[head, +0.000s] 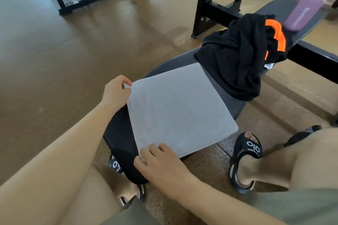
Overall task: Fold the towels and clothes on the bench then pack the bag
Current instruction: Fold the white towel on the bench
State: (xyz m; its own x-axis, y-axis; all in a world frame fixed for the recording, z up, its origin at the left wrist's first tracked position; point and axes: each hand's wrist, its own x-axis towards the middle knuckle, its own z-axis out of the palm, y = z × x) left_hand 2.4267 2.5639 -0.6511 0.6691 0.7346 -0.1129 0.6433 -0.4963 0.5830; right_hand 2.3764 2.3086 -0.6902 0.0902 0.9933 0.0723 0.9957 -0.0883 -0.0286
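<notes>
Gym flooring, brown and scuffed, runs under a black padded bench where I'm working. On its near end lies the grey towel, folded flat to a square, one corner hanging past the bench edge above my sandal. My left hand pinches the far-left corner between thumb and fingertips; my right hand has its fingers curled onto the near corner, seemingly pinching it. A crumpled black garment with orange patches sits just beyond, unfolded. If I lift unevenly for the next fold, I expect the layers could slide apart, or the overhanging corner could drag the towel off.
</notes>
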